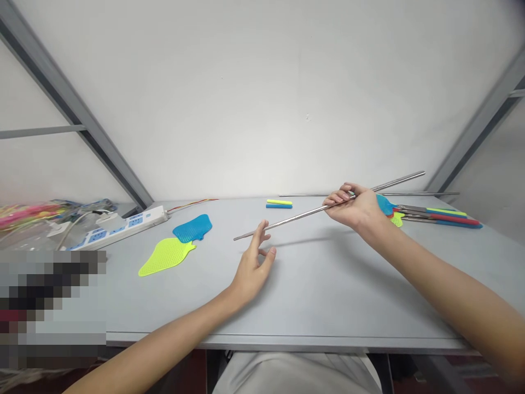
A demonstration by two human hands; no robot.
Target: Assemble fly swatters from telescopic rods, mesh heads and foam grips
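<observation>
Right of centre, the right hand (355, 207) curls round a metal rod (303, 215) slanting down to mid-frame; at centre, the left hand (251, 269), loosely spread, meets its thinner end, grip unclear; seemingly positioning the rod, which calls for steady support.

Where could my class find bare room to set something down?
The flat gray tabletop is bare between the left hand, right forearm and front edge. Crowded: back right, bright-handled, metal-shafted swatters; left, white and blue plastic power strip.
</observation>
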